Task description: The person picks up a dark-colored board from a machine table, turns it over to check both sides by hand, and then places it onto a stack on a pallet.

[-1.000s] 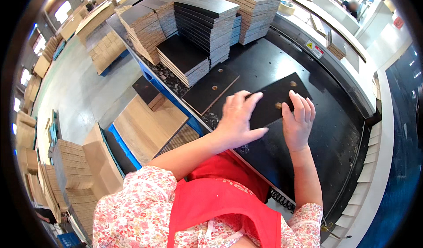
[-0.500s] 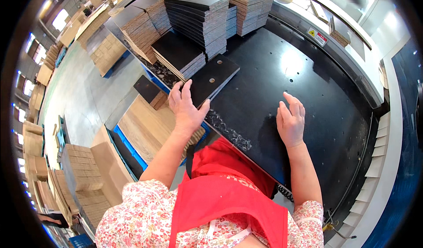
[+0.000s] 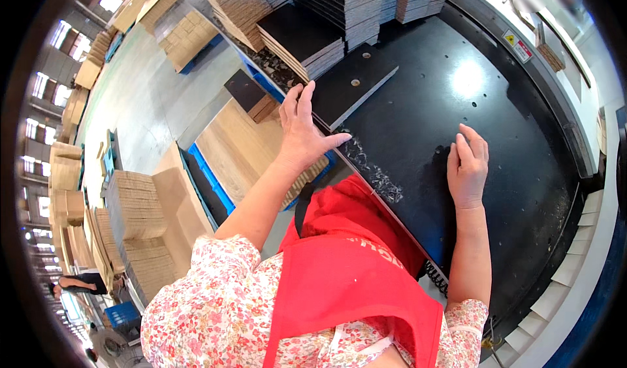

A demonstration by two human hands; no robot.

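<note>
A small black board with two round holes (image 3: 366, 84) lies flat on the black worktable (image 3: 418, 192), close to its left edge. My left hand (image 3: 304, 126) is at the board's near-left end, thumb spread wide from the fingers and grasping nothing; whether it touches the board I cannot tell. Over the middle of the table my right hand (image 3: 469, 169) hovers with bent fingers and a visible gap from thumb to fingers, holding nothing. Just beyond the board stands a short stack of black-topped panels (image 3: 304, 32).
Taller stacks of dark panels (image 3: 362, 15) rise at the back. Wood-grain boards (image 3: 235, 139) lie on a blue pallet left of the table, with a small dark block (image 3: 251, 94) on them. A machine rail (image 3: 529, 67) borders the far right. Another person (image 3: 81, 283) is far left.
My left hand has opened wider and let go of the board, which stays on the table. The whole view has shifted, moving the scene right and up in the picture. My right hand remains empty.
</note>
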